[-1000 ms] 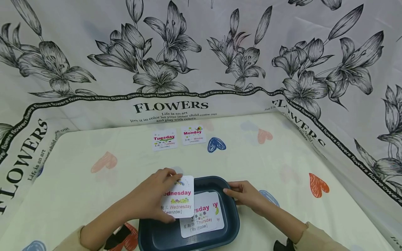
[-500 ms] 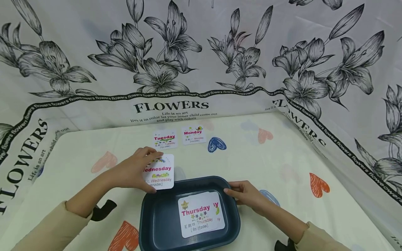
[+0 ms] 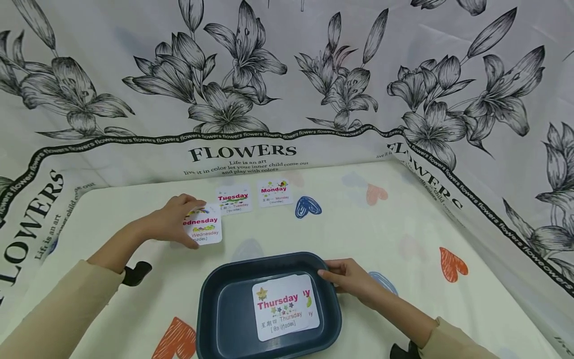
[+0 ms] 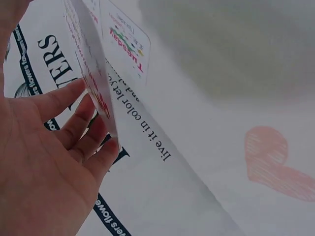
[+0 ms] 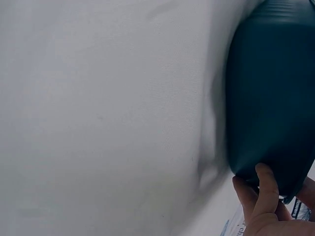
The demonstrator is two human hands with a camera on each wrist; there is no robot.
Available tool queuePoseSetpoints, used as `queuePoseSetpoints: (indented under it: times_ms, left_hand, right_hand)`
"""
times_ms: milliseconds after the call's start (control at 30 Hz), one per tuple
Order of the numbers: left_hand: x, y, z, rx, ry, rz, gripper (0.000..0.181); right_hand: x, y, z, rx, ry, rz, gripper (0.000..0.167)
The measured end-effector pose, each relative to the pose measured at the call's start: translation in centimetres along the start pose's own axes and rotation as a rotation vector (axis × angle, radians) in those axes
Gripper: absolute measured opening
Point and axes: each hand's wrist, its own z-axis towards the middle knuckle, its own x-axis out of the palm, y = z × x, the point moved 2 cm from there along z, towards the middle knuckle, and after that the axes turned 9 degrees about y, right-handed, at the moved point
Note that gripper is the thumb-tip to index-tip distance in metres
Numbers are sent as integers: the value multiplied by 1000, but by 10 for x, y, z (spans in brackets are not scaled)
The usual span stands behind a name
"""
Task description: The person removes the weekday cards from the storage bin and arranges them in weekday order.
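My left hand [image 3: 172, 219] pinches a white Wednesday card [image 3: 207, 225] by its edges, thumb below and fingers above, just left of and in front of the Tuesday card [image 3: 234, 199]. In the left wrist view the held card [image 4: 93, 73] is seen nearly edge-on, tilted up off the cloth. The Monday card [image 3: 275, 193] lies right of Tuesday. My right hand [image 3: 352, 280] grips the right rim of a dark blue tray [image 3: 233, 309], thumb over the edge. In the tray lies a Thursday card [image 3: 282, 311], partly covering at least one other card whose word is mostly hidden.
A pale cloth [image 3: 372, 224] printed with hearts covers the table. Behind it and along both sides rises a white curtain [image 3: 314, 60] with black flower drawings and lettering. The tray stands near the table's front.
My left hand has carried the Wednesday card from above the tray up and leftward, close to the Tuesday card. The right hand stays on the tray's rim.
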Motion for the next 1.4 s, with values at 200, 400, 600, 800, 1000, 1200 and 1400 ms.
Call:
queuePoseSetpoints:
  times_ms: [200, 400, 600, 800, 1000, 1200, 1400]
  left_hand:
    - [-6, 21, 9, -31, 2, 4, 101]
    - [-10, 42, 16, -73, -2, 24, 100]
    - [-12, 60, 32, -115, -5, 75, 97]
    - [-12, 69, 46, -150, 25, 62, 97]
    - [-5, 76, 58, -177, 73, 38, 99]
    - [-2, 82, 63, -196, 88, 21, 101]
    - [-5, 89, 65, -196, 117, 7, 101]
  right_hand:
    - [0, -1, 0, 1, -10, 2, 51]
    - [0, -1, 1, 2, -6, 7, 51]
    - [-1, -1, 2, 11, -6, 15, 51]
    - [0, -2, 2, 16, -17, 25, 51]
    - [-1, -2, 1, 0, -14, 26, 49]
    - [-1, -1, 0, -6, -2, 33, 48]
    - [-1, -1, 1, -6, 4, 39, 47]
